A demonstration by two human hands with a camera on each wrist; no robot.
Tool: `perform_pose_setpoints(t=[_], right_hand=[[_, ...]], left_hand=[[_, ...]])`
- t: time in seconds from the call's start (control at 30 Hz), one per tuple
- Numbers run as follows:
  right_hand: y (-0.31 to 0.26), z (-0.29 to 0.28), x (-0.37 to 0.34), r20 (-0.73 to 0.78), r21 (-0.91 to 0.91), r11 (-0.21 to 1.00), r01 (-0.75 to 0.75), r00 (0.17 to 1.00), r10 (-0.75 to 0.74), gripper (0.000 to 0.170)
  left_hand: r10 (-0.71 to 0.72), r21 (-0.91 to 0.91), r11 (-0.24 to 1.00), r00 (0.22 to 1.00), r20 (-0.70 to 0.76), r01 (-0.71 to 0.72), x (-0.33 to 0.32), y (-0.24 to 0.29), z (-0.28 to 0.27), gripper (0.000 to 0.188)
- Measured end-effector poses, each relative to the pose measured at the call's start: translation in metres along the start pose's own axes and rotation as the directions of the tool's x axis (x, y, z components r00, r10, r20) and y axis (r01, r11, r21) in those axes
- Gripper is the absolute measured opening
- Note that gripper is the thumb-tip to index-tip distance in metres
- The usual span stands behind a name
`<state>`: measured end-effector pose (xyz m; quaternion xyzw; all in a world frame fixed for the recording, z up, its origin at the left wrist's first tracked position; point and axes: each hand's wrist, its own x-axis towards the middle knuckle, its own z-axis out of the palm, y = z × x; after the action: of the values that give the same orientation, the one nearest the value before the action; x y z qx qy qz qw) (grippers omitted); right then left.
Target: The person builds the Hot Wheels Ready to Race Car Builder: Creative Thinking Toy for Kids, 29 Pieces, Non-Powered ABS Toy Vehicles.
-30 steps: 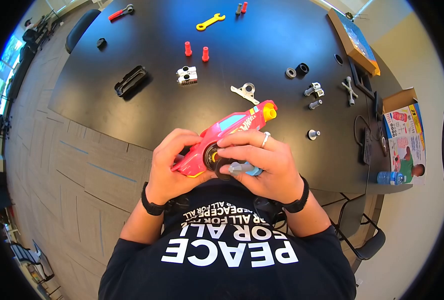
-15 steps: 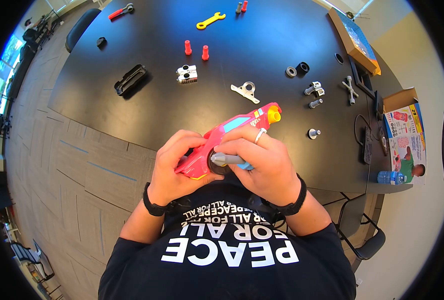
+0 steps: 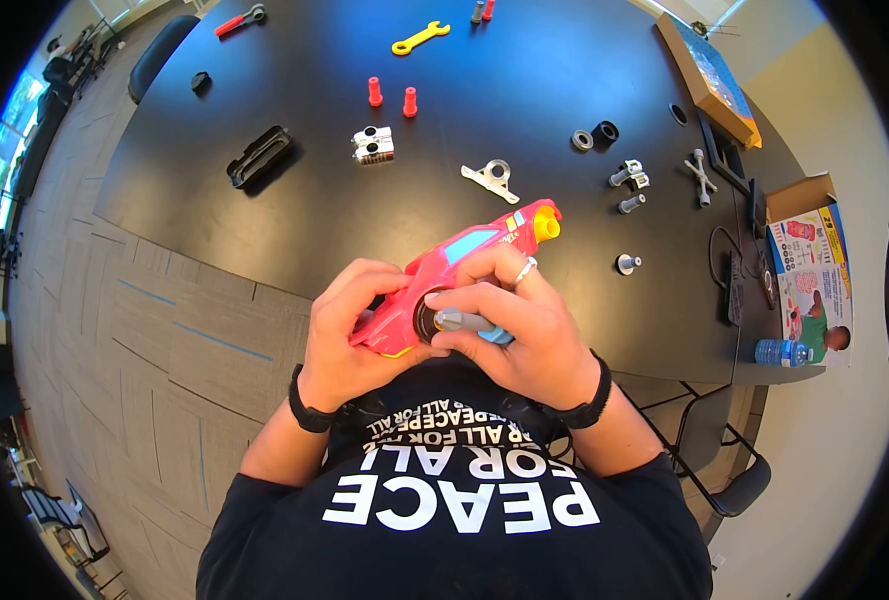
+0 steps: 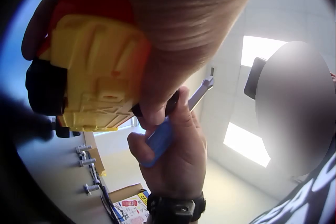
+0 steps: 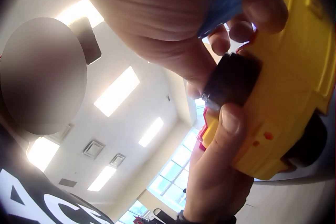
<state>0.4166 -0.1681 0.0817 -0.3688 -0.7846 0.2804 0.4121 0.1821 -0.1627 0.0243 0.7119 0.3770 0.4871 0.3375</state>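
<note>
A red toy car with a blue window and a yellow front piece is held above the table's near edge. My left hand grips its rear end. Its yellow underside shows in the left wrist view. With its fingertips, my right hand touches a black wheel at the car's side. That same hand holds a toy screwdriver with a grey shaft and a blue handle, the shaft overlapping the wheel in the head view. Another black wheel is on the car.
On the dark table lie a white bracket, a silver engine piece, a black frame, red bolts, a yellow wrench and a red-handled ratchet. Grey bolts and a water bottle are at the right.
The black wheel, tilted off the car's side a second ago with a yellow part showing, now sits against it. My right hand moved slightly left, bringing the screwdriver's shaft over the wheel.
</note>
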Motion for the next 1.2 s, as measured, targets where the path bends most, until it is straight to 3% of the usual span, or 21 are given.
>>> perform_pose_setpoints(t=[0.2,0.4,0.5,0.57,0.63,0.67,0.7,0.77,0.8,0.87,0.9,1.0,1.1,1.2], right_hand=[[0.006,-0.013,0.009,0.188,0.025,0.997,0.071,0.979,-0.075,0.043],[0.005,0.005,0.003,-0.010,-0.094,0.995,0.040,0.999,-0.041,0.036],[0.009,-0.005,0.003,-0.035,0.009,0.998,0.062,0.997,-0.062,0.035],[0.021,-0.020,-0.004,-0.194,-0.022,1.000,0.007,0.981,-0.011,0.033],[0.050,-0.035,-0.014,-0.378,-0.094,0.977,-0.192,0.914,0.144,0.023],[0.054,-0.047,-0.016,-0.421,-0.212,0.923,-0.321,0.882,0.210,0.024],[0.080,-0.056,-0.024,-0.437,-0.358,0.868,-0.343,0.884,0.168,0.033],[0.111,-0.067,-0.038,-0.452,-0.531,0.703,-0.473,0.860,0.237,0.049],[0.127,-0.066,-0.040,-0.457,-0.531,0.700,-0.477,0.857,0.238,0.049],[0.155,-0.067,-0.039,-0.449,-0.636,0.554,-0.537,0.841,0.300,0.070],[0.162,-0.069,-0.034,-0.452,-0.635,0.554,-0.538,0.841,0.298,0.070],[0.174,-0.076,-0.013,-0.465,-0.597,0.495,-0.631,0.775,0.427,0.093],[0.197,-0.086,0.002,-0.510,-0.525,0.477,-0.705,0.709,0.487,0.096],[0.209,-0.089,0.006,-0.526,-0.563,0.459,-0.687,0.726,0.443,0.096]], left_hand=[[0.022,-0.006,1.000,0.999,0.050,-0.022,0.002,0.000,-0.003,0.067],[0.006,-0.008,1.000,0.999,0.038,-0.005,-0.001,-0.001,0.000,0.068],[0.019,-0.001,1.000,0.999,0.050,-0.019,-0.002,-0.004,-0.004,0.068],[0.029,-0.005,1.000,0.998,0.056,-0.029,-0.003,-0.008,-0.010,0.068],[0.022,0.021,1.000,0.999,0.029,-0.023,-0.004,-0.009,-0.015,0.068],[0.008,0.024,1.000,1.000,0.025,-0.009,-0.004,-0.009,-0.018,0.069],[0.012,0.022,1.000,1.000,0.026,-0.013,-0.006,-0.011,-0.020,0.069],[-0.012,0.013,1.000,1.000,-0.003,0.012,-0.008,-0.018,-0.025,0.070],[0.007,0.046,0.999,1.000,0.006,-0.007,-0.007,-0.019,-0.028,0.072],[0.015,0.044,0.999,1.000,0.012,-0.015,-0.006,-0.020,-0.029,0.073],[0.020,0.046,0.999,1.000,0.010,-0.021,-0.006,-0.020,-0.029,0.073],[-0.005,0.023,1.000,1.000,0.020,0.004,-0.006,-0.016,-0.028,0.074],[-0.007,0.010,1.000,1.000,0.026,0.007,-0.006,-0.013,-0.026,0.074],[0.003,0.017,1.000,1.000,0.017,-0.003,-0.006,-0.016,-0.026,0.076]])
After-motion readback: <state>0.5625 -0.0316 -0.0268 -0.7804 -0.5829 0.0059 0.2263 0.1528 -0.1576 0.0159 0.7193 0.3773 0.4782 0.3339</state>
